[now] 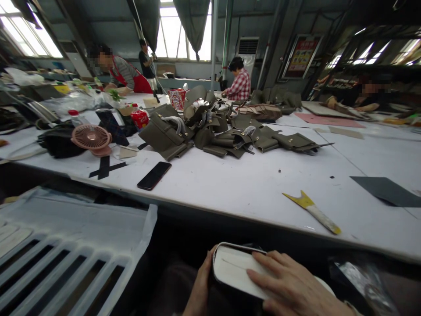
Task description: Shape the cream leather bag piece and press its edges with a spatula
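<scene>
Below the table's front edge, a long white panel [235, 268] with rounded corners and a thin dark rim is held over the lap. My left hand [201, 285] grips its left end, the thumb side along the rim. Across its top lies my right hand [289, 281], fingers spread and pressing flat on the white surface. The panel's right part is hidden under that hand, and its underside is too dark to make out.
A white slatted plastic crate [82, 219] stands at the lower left. On the white table [230, 188] are a phone [154, 175], a yellow forked tool [311, 210], a pink fan [92, 138] and a heap of olive leather pieces [226, 136]. Several people work beyond.
</scene>
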The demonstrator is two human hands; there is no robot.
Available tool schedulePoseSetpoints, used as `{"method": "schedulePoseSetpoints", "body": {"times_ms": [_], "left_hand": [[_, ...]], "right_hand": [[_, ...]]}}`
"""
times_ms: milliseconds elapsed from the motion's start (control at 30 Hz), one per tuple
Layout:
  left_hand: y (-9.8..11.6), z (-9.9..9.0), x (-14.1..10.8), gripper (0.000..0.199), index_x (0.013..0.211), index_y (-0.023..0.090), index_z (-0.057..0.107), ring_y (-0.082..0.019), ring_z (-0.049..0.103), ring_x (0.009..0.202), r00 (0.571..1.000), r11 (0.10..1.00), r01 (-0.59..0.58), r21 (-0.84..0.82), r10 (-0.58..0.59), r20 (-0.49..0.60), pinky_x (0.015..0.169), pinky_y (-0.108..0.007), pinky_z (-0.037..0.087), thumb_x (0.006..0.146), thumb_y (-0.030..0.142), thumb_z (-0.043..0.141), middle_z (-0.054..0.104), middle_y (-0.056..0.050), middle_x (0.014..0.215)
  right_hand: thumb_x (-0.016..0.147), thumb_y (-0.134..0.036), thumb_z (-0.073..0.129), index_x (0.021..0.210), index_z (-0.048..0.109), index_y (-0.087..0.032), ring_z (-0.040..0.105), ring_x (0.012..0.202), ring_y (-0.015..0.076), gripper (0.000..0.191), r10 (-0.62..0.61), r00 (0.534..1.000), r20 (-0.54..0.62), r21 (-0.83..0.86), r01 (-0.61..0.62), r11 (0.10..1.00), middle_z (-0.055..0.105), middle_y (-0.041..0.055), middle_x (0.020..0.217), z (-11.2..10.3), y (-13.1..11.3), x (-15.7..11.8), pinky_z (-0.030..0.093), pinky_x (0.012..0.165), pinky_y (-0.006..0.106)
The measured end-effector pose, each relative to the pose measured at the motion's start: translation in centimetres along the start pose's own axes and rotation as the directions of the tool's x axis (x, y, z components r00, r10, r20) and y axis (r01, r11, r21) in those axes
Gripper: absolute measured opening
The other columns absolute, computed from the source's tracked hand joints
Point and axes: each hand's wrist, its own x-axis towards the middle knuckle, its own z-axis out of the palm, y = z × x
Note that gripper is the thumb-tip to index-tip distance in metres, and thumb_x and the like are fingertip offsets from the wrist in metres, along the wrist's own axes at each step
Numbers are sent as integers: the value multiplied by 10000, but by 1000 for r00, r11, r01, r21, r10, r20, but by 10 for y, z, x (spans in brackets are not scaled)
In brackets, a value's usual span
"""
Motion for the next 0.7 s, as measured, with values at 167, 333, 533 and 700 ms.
{"method": "schedulePoseSetpoints", "body": {"times_ms": [167,333,533,700], "left_hand": [[-2,-1,3,484,1329,183,578,-228,422,1373,998,996,-51,79,54,-36,1193,-345,232,995,478,389,587,-44,1386],[3,5,-1,501,1309,167,595,-254,459,1344,999,996,-33,85,32,5,1176,-384,279,996,487,369,596,-63,1373],[-3,-5,2,502,1347,188,561,-236,373,1407,997,992,-49,113,56,-61,1204,-359,213,981,498,413,534,-43,1439],[-15,-25,8,509,1313,197,596,-259,313,1439,994,993,-59,98,67,-84,1218,-385,180,941,528,491,515,-52,1455]], "right_hand": [[985,-425,459,1285,549,-465,634,1100,224,316,188,981,41,124,-192,974,568,9,1378,19,4,2,540,900,417],[953,-334,517,1260,574,-390,581,1173,262,317,204,979,-8,97,-202,975,571,14,1358,28,0,2,494,948,462],[920,-192,492,1322,516,-319,308,1410,244,422,193,978,-84,229,-169,959,444,-26,1486,27,-7,16,380,1083,443],[946,-223,427,1375,438,-368,138,1481,273,452,100,993,68,331,-117,936,301,-133,1565,25,-12,46,253,1143,570]]}}
